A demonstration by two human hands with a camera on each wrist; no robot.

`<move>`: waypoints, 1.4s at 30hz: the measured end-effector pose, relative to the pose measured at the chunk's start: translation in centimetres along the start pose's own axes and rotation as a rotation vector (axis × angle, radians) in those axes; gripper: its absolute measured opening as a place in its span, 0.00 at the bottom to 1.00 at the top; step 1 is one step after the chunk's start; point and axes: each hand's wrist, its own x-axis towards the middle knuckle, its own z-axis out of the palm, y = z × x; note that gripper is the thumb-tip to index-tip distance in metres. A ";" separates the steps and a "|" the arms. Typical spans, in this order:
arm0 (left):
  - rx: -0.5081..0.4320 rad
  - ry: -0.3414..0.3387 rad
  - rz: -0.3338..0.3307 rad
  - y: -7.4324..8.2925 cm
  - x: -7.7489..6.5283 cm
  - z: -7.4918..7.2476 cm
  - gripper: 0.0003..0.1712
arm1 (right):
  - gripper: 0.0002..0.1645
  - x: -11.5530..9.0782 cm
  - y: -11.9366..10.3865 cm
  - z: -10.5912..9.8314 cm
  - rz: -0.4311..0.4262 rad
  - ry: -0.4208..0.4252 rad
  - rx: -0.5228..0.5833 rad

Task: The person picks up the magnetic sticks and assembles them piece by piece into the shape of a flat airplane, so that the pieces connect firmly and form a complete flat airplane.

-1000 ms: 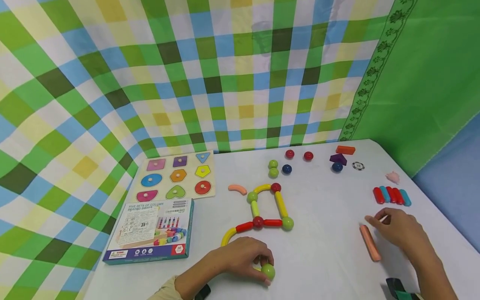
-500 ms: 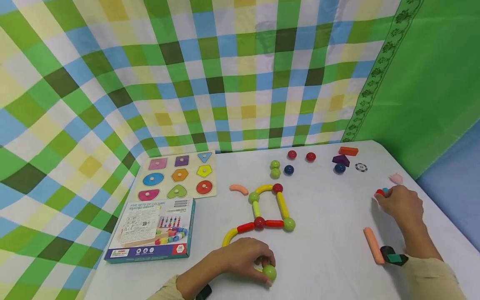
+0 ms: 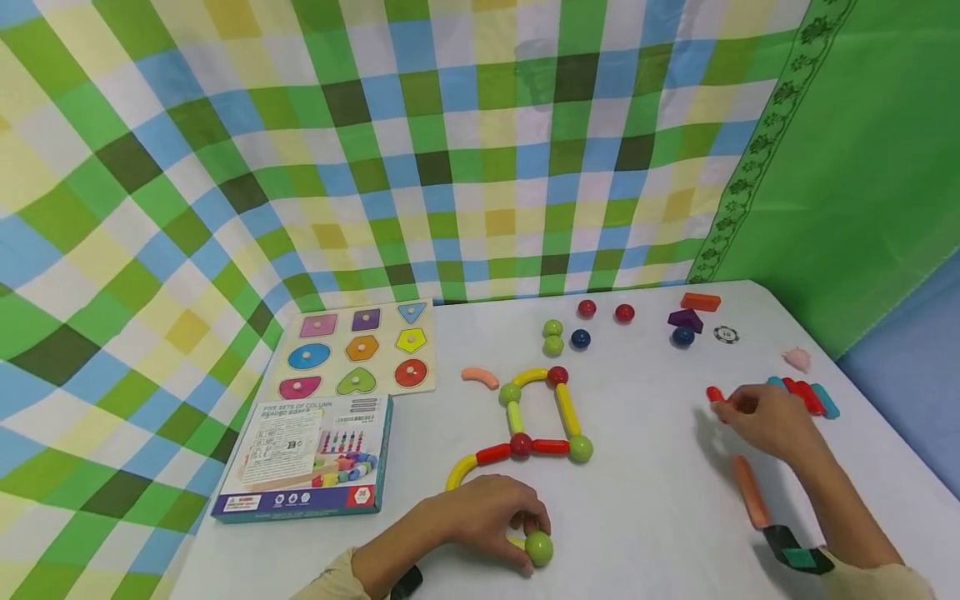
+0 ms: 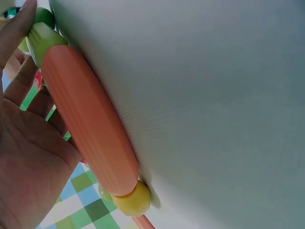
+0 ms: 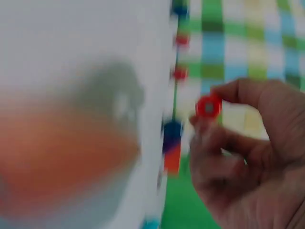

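Observation:
My left hand (image 3: 495,517) pinches a green ball (image 3: 538,548) at the near end of a magnetic stick-and-ball chain. Up close in the left wrist view, a salmon stick (image 4: 90,119) lies along the palm, between a light green piece (image 4: 45,40) and a yellow ball (image 4: 132,199). Between thumb and finger, my right hand (image 3: 772,421) holds a short red stick (image 3: 715,394) above the table; its round end faces the right wrist camera. On the table lie the joined sticks and balls, including a red ball (image 3: 521,446) and a yellow stick (image 3: 568,410).
Right of the right hand lie red and blue sticks (image 3: 806,396); a long salmon stick (image 3: 752,492) is below it. Loose balls (image 3: 581,339) sit at the back. At left are a shape puzzle board (image 3: 431,333) and a boxed toy (image 3: 300,458). A curved salmon stick (image 3: 480,377) lies mid-table.
My right hand reached to the row of short sticks, picked up a red one and brought it back to the left. The left hand has stayed at the green ball.

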 end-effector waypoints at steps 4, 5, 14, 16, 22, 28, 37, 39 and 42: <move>0.012 0.011 -0.014 -0.2 -0.1 0.0 0.21 | 0.18 -2.8 -3.9 3.3 -0.108 -0.246 0.219; 0.015 0.015 -0.019 -0.2 -0.1 0.0 0.21 | 0.16 -3.5 -4.8 4.2 -0.131 -0.319 0.274; -0.001 0.049 -0.051 -0.3 -0.1 -0.1 0.20 | 0.10 -9.0 -11.5 12.0 -0.225 -0.737 0.488; -0.003 0.057 -0.054 -0.3 -0.1 -0.2 0.20 | 0.11 -9.6 -12.4 13.1 -0.179 -0.754 0.501; 0.006 0.062 -0.058 -0.5 -0.1 -0.1 0.20 | 0.11 -10.2 -13.7 14.7 -0.122 -0.738 0.549; 0.003 0.063 -0.055 -0.7 -0.2 0.0 0.20 | 0.11 -10.2 -14.1 14.9 -0.095 -0.739 0.553; -0.002 0.054 -0.061 -0.6 -0.3 -0.1 0.21 | 0.15 -9.8 -14.3 15.0 -0.158 -0.760 0.513; -0.002 0.052 -0.059 -0.5 -0.3 -0.2 0.21 | 0.16 -9.2 -14.1 14.5 -0.217 -0.778 0.509; -0.005 0.048 -0.061 -0.4 -0.3 -0.2 0.21 | 0.18 -7.3 -13.7 12.7 -0.266 -0.764 0.507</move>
